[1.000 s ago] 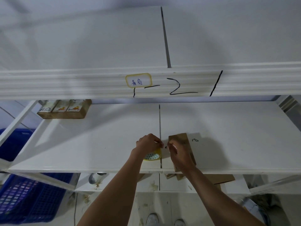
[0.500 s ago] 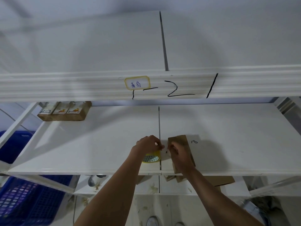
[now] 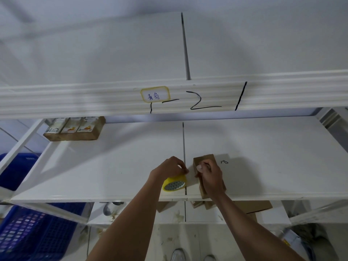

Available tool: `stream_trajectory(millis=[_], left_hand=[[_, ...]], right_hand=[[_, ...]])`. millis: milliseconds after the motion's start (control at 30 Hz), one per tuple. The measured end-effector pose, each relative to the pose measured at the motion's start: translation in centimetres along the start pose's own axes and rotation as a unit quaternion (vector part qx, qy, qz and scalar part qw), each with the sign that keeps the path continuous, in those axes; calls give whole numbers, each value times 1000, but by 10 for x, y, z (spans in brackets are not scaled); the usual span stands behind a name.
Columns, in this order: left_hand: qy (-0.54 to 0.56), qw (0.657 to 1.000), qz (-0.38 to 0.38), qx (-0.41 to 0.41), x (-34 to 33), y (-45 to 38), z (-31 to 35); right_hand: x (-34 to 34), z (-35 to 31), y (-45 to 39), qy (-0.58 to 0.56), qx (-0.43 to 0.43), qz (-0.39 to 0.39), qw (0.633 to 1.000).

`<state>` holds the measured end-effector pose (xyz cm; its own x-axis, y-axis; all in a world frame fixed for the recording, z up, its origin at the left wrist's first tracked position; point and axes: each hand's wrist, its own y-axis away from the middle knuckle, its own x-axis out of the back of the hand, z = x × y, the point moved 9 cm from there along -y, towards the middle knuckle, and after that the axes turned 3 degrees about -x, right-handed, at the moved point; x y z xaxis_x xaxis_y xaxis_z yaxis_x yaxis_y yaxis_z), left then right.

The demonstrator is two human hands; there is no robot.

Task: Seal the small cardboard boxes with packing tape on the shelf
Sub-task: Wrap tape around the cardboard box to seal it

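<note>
A small brown cardboard box (image 3: 204,160) lies near the front edge of the white shelf (image 3: 113,166), just right of the shelf's centre seam. My right hand (image 3: 210,178) rests on top of it, with the thumb and fingers pinched at its left side, apparently on the end of a clear tape strip. A yellow roll of packing tape (image 3: 174,183) sits to the left of the box. My left hand (image 3: 169,167) grips the roll from above with curled fingers. The gap between the hands is small.
Three labelled brown boxes (image 3: 74,129) stand in a row at the shelf's back left. Blue plastic crates (image 3: 28,232) sit below on the left. Flat cardboard pieces (image 3: 250,206) lie on the lower shelf. An upper shelf beam (image 3: 75,98) with a label crosses overhead.
The hands stay close together at the box's left side. The tape roll now shows more below my left hand. The view has shifted slightly.
</note>
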<state>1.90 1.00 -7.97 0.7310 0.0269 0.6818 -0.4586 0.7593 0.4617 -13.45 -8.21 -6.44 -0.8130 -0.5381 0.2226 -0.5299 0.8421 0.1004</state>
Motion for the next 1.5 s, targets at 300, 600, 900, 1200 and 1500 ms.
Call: stream_trajectory(millis=[300,600,900,1200,1500], left_hand=[[27,999,36,22,-1,8,-5],[27,998,59,20,0,15,1],[65,996,46,39,3,19,-7],[98,993,42,45,3,23,-8],[101,992,58,43,0,27,-15]], right_hand=[[2,-3,3,1,-9,22,1000],[-3,-22,17,30,59,83,994],[-16,-9,15,102,91,47,989],[-11,-12,12,115,79,50,989],[-10,-2,5,62,22,37,997]])
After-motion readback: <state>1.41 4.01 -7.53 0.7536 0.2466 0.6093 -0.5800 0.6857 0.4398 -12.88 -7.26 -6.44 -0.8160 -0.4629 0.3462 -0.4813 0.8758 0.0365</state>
